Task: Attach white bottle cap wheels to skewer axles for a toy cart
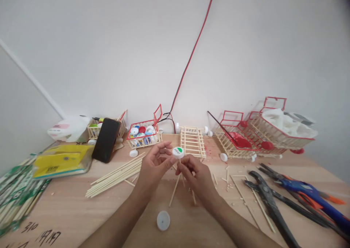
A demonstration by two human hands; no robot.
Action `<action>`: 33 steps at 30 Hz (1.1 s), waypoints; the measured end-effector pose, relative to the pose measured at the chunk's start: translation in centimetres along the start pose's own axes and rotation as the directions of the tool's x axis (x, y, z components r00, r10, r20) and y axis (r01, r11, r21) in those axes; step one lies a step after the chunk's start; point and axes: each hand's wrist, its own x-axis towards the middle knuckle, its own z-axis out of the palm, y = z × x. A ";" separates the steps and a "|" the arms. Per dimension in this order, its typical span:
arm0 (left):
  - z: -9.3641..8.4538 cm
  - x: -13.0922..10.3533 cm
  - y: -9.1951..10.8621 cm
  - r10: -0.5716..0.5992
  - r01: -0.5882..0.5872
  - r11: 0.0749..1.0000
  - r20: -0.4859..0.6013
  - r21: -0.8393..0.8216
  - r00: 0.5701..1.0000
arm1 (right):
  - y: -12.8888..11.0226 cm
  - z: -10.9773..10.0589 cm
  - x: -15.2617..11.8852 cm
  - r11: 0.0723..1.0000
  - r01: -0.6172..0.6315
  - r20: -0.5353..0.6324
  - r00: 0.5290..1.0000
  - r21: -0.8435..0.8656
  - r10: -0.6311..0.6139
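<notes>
A white bottle cap (pixel 178 152) with a green mark faces up between my hands. My left hand (pixel 156 165) has its thumb and curled fingers at the cap's left edge, closed on it. Just below the cap, my right hand (pixel 197 174) pinches a thin wooden stick (pixel 174 191) assembly; several stick ends point down from under the fingers. The joint between stick and cap is partly hidden by the fingertips. Nearer to me, another white cap (pixel 163 220) lies on the table.
A bundle of sticks (pixel 117 177) lies left. Behind stand a stick frame with cap wheels (pixel 192 142), a small cart of caps (pixel 143 135) and red-trimmed carts (pixel 235 142). Right are pliers (pixel 269 200) and a blue glue gun (pixel 308 193); left, a phone (pixel 106 140) and yellow pack (pixel 64 160).
</notes>
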 end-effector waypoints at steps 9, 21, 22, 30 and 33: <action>-0.2 0.1 0.0 0.008 -0.014 0.995 0.054 0.102 0.999 | 0.2 0.2 -0.1 1.000 0.007 0.022 1.000 0.014 -0.007; -0.2 -0.1 0.0 0.013 -0.019 0.996 0.068 0.087 0.998 | 0.0 0.5 -0.4 0.999 0.026 0.018 0.999 0.035 -0.026; -0.1 -0.2 0.0 0.014 -0.019 0.996 0.062 0.088 0.998 | 0.0 0.5 -0.4 0.999 0.029 0.020 0.999 0.036 -0.030; 0.0 -0.1 0.1 0.031 -0.034 0.996 0.048 0.080 0.998 | 0.1 0.6 -0.5 0.998 0.041 0.023 0.999 0.052 -0.042; -0.1 0.0 0.0 0.052 -0.057 0.995 0.059 0.084 0.997 | 0.1 0.6 -0.5 0.998 0.048 0.027 0.998 0.048 -0.049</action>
